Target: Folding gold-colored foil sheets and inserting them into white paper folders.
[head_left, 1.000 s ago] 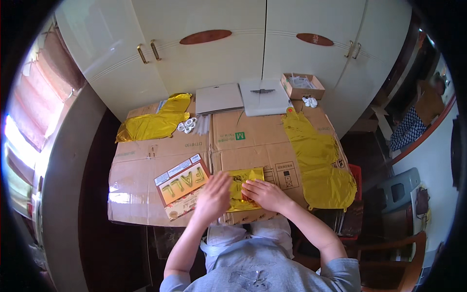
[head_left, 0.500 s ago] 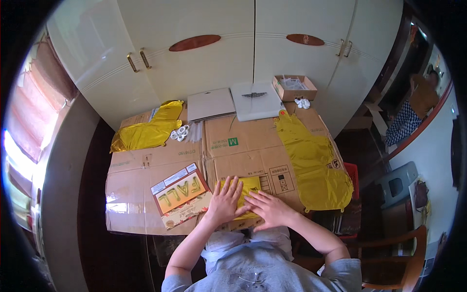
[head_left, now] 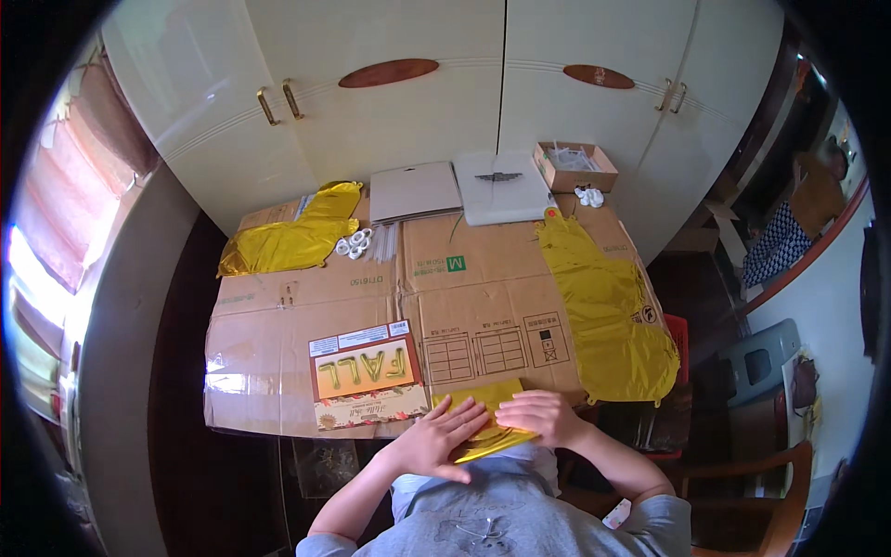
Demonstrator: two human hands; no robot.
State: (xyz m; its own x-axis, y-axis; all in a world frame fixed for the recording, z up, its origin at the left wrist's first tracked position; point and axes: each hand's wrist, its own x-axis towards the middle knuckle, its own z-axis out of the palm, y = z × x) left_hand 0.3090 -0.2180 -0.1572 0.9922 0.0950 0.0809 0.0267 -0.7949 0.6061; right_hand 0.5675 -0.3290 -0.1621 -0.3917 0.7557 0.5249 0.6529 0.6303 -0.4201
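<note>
A folded gold foil balloon lies at the near edge of the cardboard-covered table, its near side raised in a shiny fold that reaches toward my lap. My left hand rests flat on its left part, fingers stretched out and thumb apart. On the right, my right hand has its fingers bent over the foil and grips the folded edge; the thumb is hidden. Just left of the foil lies a printed card with a picture of gold letter balloons and leaf decoration.
Gold foil balloons lie flat at the back left and along the right side. White rings and clear straws sit between them. Behind are a grey folder, a white laptop and an open box.
The foil balloon has come nearer to me and its near edge has been lifted. My right hand has gone from lying spread to gripping it. The card now lies straighter.
</note>
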